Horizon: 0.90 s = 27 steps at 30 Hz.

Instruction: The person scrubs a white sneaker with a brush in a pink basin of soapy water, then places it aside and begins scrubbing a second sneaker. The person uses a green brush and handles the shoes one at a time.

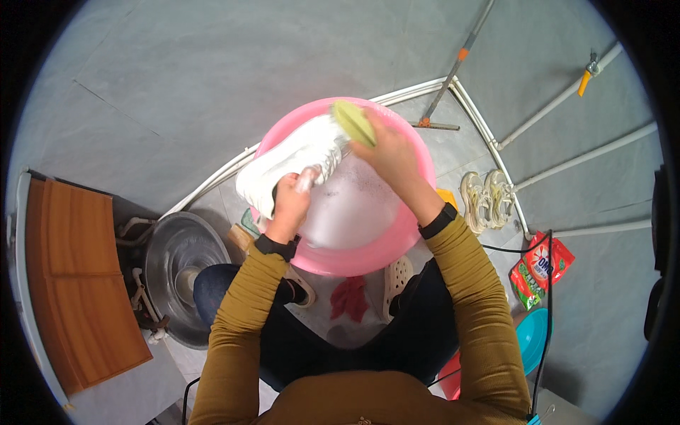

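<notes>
A white shoe (287, 159) is gripped at its opening by my left hand (294, 199), over the left side of a large pink basin (425, 170). My right hand (388, 151) holds a yellow-green scrubbing brush (353, 123) at the far end of the shoe; its bristle side is blurred and faces the shoe. Cloudy, sudsy water (353, 207) fills the basin below both hands. Foam covers part of my left thumb.
A grey metal basin (186, 228) stands left, near a wooden cabinet (85, 276). A floor squeegee (438, 126) leans at the back. Right are a pair of worn shoes (486, 202), a red detergent bag (542, 268) and a turquoise basin (534, 340). A red cloth (349, 298) lies between my feet.
</notes>
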Each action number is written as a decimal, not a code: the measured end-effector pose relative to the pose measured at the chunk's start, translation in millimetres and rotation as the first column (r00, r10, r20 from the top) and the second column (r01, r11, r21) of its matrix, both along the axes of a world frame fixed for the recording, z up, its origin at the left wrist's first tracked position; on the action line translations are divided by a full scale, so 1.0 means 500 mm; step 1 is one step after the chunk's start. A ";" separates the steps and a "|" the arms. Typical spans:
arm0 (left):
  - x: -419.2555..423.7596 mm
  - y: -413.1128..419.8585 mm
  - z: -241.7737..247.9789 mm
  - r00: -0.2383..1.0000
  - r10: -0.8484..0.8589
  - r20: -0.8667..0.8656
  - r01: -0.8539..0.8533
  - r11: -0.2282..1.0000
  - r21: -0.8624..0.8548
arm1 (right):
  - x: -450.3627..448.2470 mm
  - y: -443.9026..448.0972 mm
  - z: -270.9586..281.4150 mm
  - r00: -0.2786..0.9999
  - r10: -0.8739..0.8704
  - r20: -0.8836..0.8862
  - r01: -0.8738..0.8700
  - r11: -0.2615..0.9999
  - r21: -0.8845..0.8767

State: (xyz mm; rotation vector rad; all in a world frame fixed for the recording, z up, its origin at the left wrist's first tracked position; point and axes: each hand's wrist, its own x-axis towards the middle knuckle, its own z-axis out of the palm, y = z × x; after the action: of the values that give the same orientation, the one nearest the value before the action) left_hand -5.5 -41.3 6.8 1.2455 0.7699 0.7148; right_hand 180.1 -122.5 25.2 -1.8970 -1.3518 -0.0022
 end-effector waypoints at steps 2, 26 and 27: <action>-0.002 -0.002 -0.005 0.999 0.032 0.041 -0.034 0.998 0.053 | -0.010 -0.001 0.003 0.999 -0.031 -0.007 0.031 0.999 0.030; -0.008 0.073 -0.047 0.826 0.108 0.553 0.223 0.839 -0.497 | -0.054 0.011 -0.020 0.925 -0.027 0.378 -0.085 0.957 0.277; -0.005 0.071 -0.038 0.820 0.148 0.553 0.217 0.814 -0.539 | -0.096 -0.011 0.001 0.991 0.096 0.092 -0.094 0.995 -0.027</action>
State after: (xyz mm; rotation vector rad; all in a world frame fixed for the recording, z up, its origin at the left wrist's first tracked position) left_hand -7.8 -5.8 -12.0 0.4246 0.3974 0.6984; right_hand 132.1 -128.1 25.6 -1.8690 -1.5098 -0.0284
